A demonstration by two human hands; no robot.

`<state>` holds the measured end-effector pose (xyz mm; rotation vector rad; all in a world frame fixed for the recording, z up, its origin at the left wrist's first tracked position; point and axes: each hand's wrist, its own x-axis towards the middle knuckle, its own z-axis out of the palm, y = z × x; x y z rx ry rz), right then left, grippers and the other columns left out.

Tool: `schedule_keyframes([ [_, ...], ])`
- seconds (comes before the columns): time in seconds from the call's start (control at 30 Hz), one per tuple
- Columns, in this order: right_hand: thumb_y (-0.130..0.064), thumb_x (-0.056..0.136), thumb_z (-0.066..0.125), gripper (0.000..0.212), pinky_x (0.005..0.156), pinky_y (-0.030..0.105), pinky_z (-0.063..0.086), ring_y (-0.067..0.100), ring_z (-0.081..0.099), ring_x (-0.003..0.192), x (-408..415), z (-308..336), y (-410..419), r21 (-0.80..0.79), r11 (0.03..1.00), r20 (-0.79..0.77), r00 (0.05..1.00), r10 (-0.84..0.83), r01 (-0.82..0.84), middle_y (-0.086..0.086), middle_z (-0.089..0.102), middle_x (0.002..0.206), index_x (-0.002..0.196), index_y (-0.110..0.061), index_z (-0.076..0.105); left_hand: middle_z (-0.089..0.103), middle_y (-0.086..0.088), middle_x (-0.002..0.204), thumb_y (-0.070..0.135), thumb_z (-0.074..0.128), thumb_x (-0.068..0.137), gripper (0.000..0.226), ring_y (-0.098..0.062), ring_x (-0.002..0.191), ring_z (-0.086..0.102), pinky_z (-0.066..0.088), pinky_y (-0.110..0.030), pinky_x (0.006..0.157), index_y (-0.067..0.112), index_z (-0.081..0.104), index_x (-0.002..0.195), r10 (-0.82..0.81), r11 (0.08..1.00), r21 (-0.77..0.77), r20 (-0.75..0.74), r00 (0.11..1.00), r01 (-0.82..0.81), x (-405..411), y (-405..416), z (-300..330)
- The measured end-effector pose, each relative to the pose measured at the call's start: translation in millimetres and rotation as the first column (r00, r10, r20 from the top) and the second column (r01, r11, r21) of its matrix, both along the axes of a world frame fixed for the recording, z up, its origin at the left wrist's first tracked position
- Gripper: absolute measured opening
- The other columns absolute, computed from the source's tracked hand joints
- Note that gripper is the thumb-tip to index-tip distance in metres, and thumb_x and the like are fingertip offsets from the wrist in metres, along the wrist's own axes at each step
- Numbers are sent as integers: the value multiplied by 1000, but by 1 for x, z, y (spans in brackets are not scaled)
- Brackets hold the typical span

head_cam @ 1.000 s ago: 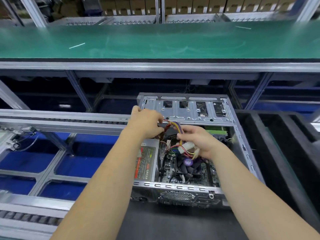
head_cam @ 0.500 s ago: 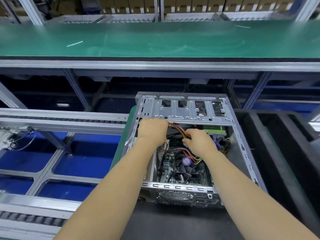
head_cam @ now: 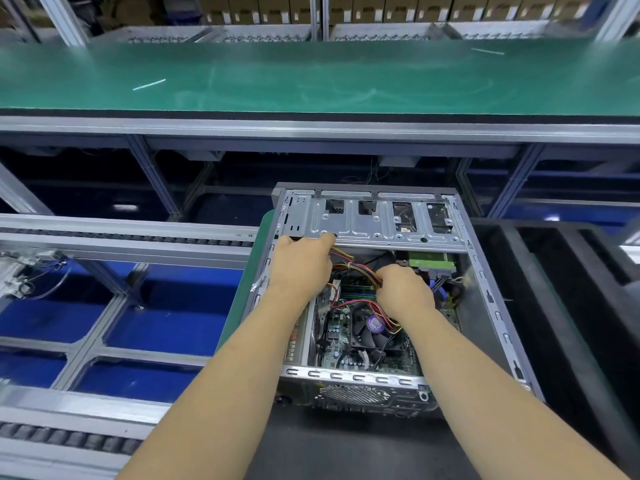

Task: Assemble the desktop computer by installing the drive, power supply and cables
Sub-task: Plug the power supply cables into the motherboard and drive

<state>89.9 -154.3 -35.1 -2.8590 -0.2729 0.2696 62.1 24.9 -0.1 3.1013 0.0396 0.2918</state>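
Your right hand (head_cam: 403, 291) pinches a bundle of red, yellow and black power cables (head_cam: 360, 270) above the green motherboard (head_cam: 337, 336). Your left hand (head_cam: 301, 263) curls its fingers over the same bundle at the far left, under the grey metal drive bracket (head_cam: 374, 221). Both reach into the open silver computer case (head_cam: 485, 289), which lies on a black mat (head_cam: 346, 445) with its silver power supply (head_cam: 298, 344) at the near left.
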Motion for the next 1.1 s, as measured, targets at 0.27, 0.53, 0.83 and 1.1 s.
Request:
schedule_keyframes([
  [0.27,-10,90,55,9,63,34,40,30,50,75,2,-5,2,-52,998,18,999,-31,32,6,54,83,89,-14,47,39,4,62,5,61,87,25,-25,52,44,15,-25,46,20,42,94,91,995,27,63,994,-93,2,-11,5],
  [0.53,-8,95,49,26,74,41,53,31,58,86,9,-14,-6,73,975,-5,978,210,-209,6,61,96,111,-24,64,55,-6,101,-2,54,87,19,-26,97,49,32,-34,52,9,62,99,-71,997,-24,122,990,74,5,-6,-1],
  [0.83,-1,93,43,21,68,37,49,30,57,84,9,-16,1,-31,973,35,972,230,-229,5,52,94,101,-19,52,71,-1,89,21,53,101,17,-24,81,62,47,-33,62,17,70,102,176,866,-495,175,969,-68,-1,-2,5],
  [1.1,-16,99,47,16,69,40,51,35,62,89,6,-18,5,-11,973,55,972,229,-229,11,61,101,115,-15,49,61,6,66,25,49,97,18,-19,59,52,46,-42,58,26,64,87,403,451,-892,199,893,-5,3,17,34],
])
